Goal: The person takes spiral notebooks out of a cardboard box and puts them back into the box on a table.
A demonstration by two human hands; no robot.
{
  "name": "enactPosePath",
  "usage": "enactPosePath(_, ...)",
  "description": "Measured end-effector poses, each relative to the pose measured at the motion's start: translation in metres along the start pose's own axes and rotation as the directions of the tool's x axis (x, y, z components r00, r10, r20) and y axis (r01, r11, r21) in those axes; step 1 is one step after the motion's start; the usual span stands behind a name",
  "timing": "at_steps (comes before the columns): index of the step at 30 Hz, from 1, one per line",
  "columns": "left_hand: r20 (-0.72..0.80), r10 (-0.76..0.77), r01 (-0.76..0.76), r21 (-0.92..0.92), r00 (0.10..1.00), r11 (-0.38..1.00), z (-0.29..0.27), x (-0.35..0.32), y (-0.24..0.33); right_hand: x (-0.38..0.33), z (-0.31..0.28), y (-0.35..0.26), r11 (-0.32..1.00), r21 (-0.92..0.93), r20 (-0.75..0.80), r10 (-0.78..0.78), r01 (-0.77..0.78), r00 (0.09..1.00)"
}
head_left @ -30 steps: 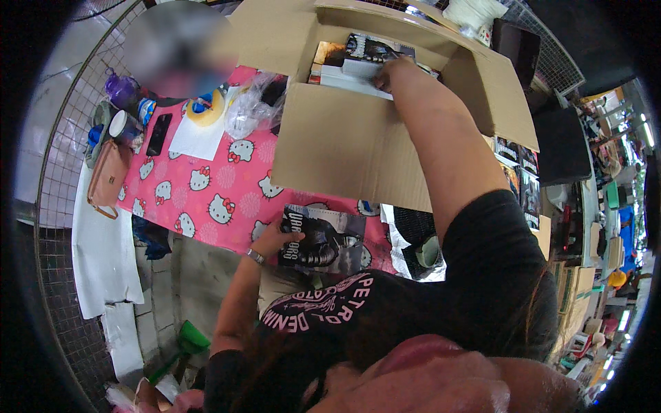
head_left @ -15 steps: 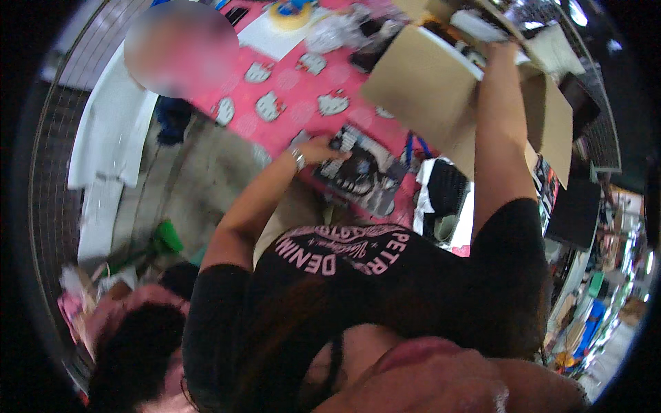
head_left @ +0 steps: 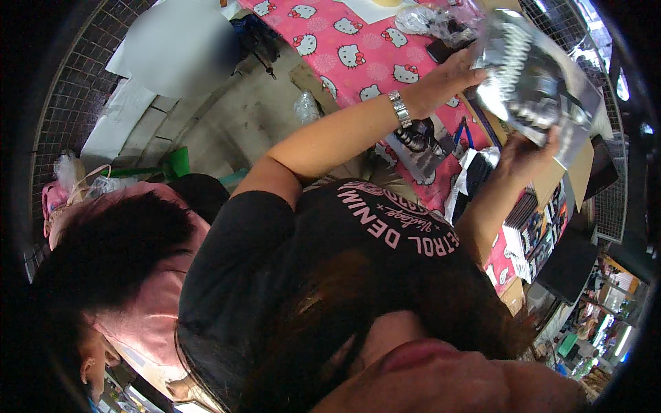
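Up over the pink cartoon-cat tablecloth (head_left: pixel 344 51), a glossy silver plastic-wrapped packet (head_left: pixel 533 79) is held in the air between both hands, tilted toward the face, probably so the front can be looked over. The left hand (head_left: pixel 451 76), with a metal watch (head_left: pixel 399 110) on its wrist, has its fingers pinching the packet's near edge. The right hand (head_left: pixel 527 148) cups it from underneath, fingers curled around the lower corner, so it stays flat instead of flopping. Below it, a dark printed packet (head_left: pixel 420 141) lies at the table edge, with a stack of similar ones (head_left: pixel 533 230) off to the right. Another person in a pink shirt (head_left: pixel 148 303) sits close by on the left.
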State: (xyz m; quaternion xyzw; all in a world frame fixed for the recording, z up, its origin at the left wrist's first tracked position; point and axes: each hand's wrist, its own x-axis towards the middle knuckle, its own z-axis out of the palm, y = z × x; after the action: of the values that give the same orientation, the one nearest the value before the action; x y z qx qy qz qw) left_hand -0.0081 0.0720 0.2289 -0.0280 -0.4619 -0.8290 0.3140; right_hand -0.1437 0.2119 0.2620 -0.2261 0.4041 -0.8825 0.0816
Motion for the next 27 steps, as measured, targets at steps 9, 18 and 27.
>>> enactPosePath(9,-0.226,-0.507,0.310,-0.569,0.832,0.762,-0.104,-0.109,-0.040,-0.093,-0.067,0.045,0.907,-0.357,0.492,0.385,-0.222,0.781)
enactPosePath(18,-0.266,-0.543,0.434,-0.375,0.796,0.819,-0.142,-0.089,-0.053,-0.076,-0.200,0.053,0.228,-0.964,0.203,0.304,0.136,0.931)
enactPosePath(27,-0.189,-0.839,0.846,0.288,0.510,0.449,-0.156,-0.032,-0.085,-0.048,-0.209,0.065,-0.544,-0.829,0.017,0.211,0.132,0.977)
